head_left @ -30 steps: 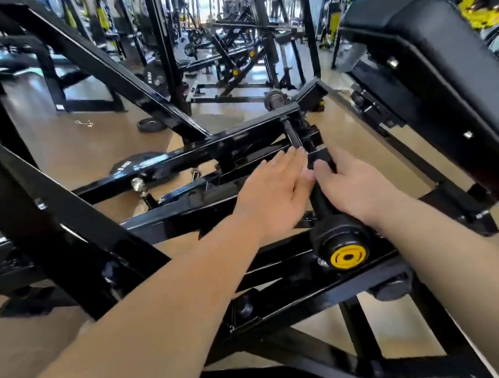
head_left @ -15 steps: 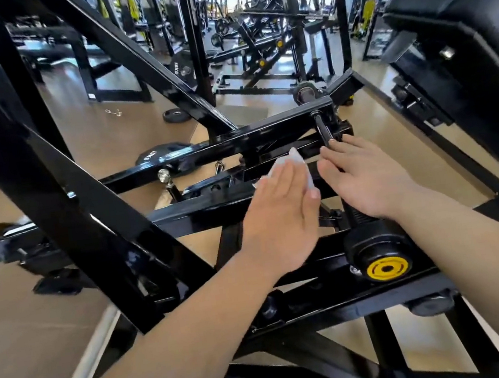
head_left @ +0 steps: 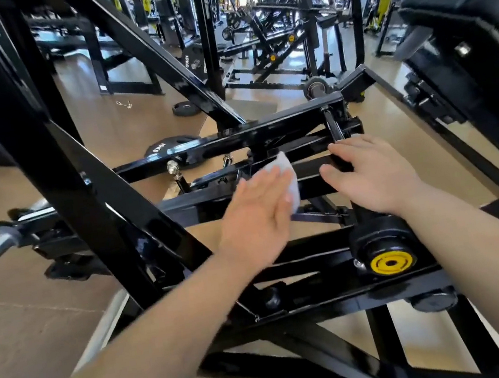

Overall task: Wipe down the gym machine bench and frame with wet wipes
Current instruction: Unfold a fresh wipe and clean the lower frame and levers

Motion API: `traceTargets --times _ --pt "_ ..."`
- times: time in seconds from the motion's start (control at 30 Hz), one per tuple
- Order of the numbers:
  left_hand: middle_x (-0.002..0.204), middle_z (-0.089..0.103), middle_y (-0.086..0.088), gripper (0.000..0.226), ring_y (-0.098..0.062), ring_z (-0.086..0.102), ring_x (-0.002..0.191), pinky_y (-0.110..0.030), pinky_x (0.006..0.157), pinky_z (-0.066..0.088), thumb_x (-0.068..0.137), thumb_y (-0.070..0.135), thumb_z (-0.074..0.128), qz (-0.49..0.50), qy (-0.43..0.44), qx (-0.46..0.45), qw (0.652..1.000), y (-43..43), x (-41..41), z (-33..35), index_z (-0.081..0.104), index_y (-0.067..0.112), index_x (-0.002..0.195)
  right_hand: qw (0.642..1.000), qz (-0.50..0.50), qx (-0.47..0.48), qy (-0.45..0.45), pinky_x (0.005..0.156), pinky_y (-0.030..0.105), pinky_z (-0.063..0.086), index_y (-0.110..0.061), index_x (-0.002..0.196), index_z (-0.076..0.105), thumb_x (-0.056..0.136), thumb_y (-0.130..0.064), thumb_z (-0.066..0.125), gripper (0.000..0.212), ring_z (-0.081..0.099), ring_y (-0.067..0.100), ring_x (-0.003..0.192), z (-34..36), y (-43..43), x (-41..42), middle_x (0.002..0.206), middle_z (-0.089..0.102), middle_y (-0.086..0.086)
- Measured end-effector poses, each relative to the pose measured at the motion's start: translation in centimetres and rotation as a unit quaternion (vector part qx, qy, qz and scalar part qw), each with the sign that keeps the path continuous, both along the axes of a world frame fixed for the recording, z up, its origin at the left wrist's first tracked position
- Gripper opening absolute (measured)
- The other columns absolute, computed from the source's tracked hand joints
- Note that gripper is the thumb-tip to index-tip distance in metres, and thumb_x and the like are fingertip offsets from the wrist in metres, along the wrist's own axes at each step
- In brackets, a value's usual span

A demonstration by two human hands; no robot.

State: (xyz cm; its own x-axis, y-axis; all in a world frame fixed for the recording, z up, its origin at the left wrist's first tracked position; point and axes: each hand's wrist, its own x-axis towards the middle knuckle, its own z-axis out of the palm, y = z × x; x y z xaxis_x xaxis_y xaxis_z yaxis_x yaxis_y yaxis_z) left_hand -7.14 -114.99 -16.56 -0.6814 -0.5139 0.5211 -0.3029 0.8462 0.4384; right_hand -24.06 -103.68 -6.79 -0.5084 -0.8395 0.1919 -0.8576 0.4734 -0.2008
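My left hand (head_left: pixel 254 223): fingers flat and straight, pressing crumpled white wet wipe (head_left: pixel 291 179) on black steel frame bar (head_left: pixel 199 205).
My right hand (head_left: pixel 375 177): fingers loose, resting on yellow-capped black roller (head_left: pixel 381 244).
Change: wipe slid left, hands now apart.

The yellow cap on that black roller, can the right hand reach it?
Probably yes. The right hand rests on the black shaft just beyond the yellow cap, and nothing sits between them; it would only need to slide back.

Head-worn wide-angle view looks forward and down, close over the machine frame (head_left: pixel 266 132).
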Motion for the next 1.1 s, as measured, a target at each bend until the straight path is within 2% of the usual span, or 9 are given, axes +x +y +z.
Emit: traceTargets --times 0.07,0.13,0.23,0.43,0.63,0.73,0.87,0.97,1.1 --pt "0.105 0.066 0.003 0.036 -0.025 0.059 0.103 -0.052 0.108 0.041 0.106 0.035 0.028 0.056 0.011 0.070 0.996 -2.1 0.7 0.2 0.063 0.025 0.106 1.000 0.000 0.005 0.004 0.121 0.033 0.019 -0.019 0.152 0.049 0.102 -0.049 0.046 0.058 0.025 0.022 0.150 0.1 0.0 -0.1 0.157 0.046 -0.002" --pt "0.084 0.059 0.007 0.023 -0.019 0.056 0.084 -0.049 0.093 0.049 0.106 0.034 0.037 0.111 0.036 0.165 0.979 -3.3 0.8 0.6 0.053 0.024 0.093 1.000 0.000 0.006 0.001 0.119 0.036 0.024 -0.020 0.151 0.049 0.102 -0.048 0.045 0.056 0.027 0.025 0.148 0.1 0.0 0.1 0.155 0.048 0.000" --pt "0.088 0.056 0.005 0.023 -0.017 0.051 0.084 -0.050 0.105 0.041 0.106 0.030 0.029 0.136 0.023 0.103 0.985 -2.0 -0.3 0.9 0.050 0.023 0.100 1.000 -0.005 0.002 -0.005 0.118 0.040 0.028 -0.023 0.150 0.050 0.103 -0.050 0.043 0.055 0.028 0.024 0.148 0.1 0.1 0.1 0.154 0.049 -0.002" --pt "0.163 0.036 0.002 0.050 -0.016 0.028 0.152 -0.041 0.126 0.016 0.108 0.027 0.034 -0.037 -0.065 -0.045 0.996 0.4 -2.4 2.2 0.033 0.023 0.157 1.000 -0.011 -0.021 -0.007 0.118 0.041 0.031 -0.024 0.148 0.053 0.100 -0.052 0.046 0.056 0.028 0.020 0.149 -0.3 -0.2 -0.2 0.153 0.050 -0.005" --pt "0.133 0.056 -0.014 0.084 -0.031 0.048 0.127 -0.049 0.113 0.034 0.099 0.058 -0.004 0.286 -0.204 0.077 0.933 -3.9 0.1 0.9 0.053 0.008 0.135 1.000 0.001 0.006 -0.012 0.121 0.038 0.024 -0.020 0.152 0.048 0.105 -0.050 0.038 0.057 0.023 0.020 0.150 -0.1 -0.1 -0.1 0.156 0.046 -0.003" --pt "0.115 0.059 -0.007 0.054 -0.027 0.052 0.108 -0.047 0.101 0.042 0.104 0.039 0.012 0.156 -0.116 -0.020 0.981 0.2 -3.7 2.3 0.058 0.013 0.117 0.999 0.009 -0.019 -0.039 0.119 0.037 0.022 -0.011 0.145 0.052 0.108 -0.042 0.034 0.051 0.029 0.025 0.148 0.0 -0.3 -0.1 0.152 0.050 0.005" --pt "0.160 0.040 -0.004 0.052 -0.018 0.031 0.150 -0.034 0.126 0.013 0.106 0.031 0.030 -0.164 -0.006 -0.070 0.984 3.5 -6.0 3.7 0.042 0.014 0.153 0.975 -0.014 -0.141 -0.174 0.112 0.039 0.029 -0.004 0.132 0.055 0.107 -0.035 0.038 0.044 0.044 0.027 0.133 0.4 -0.2 0.2 0.139 0.055 0.014" --pt "0.150 0.052 0.000 0.043 -0.019 0.042 0.143 -0.046 0.126 0.020 0.108 0.033 0.028 -0.070 -0.054 -0.053 0.995 -0.6 -3.6 2.1 0.048 0.025 0.145 0.968 -0.005 -0.163 -0.189 0.121 0.047 0.028 -0.013 0.126 0.056 0.097 -0.054 0.035 0.054 0.043 0.023 0.136 0.3 -0.3 0.1 0.131 0.051 0.002" --pt "0.095 0.058 0.006 0.035 -0.023 0.056 0.101 -0.051 0.110 0.037 0.111 0.036 0.017 0.096 -0.075 0.061 0.991 -3.8 -0.8 1.6 0.048 0.031 0.095 0.972 -0.013 -0.136 -0.190 0.123 0.039 0.024 -0.017 0.144 0.053 0.105 -0.045 0.033 0.052 0.032 0.024 0.150 0.4 -0.4 -0.1 0.155 0.046 0.002"
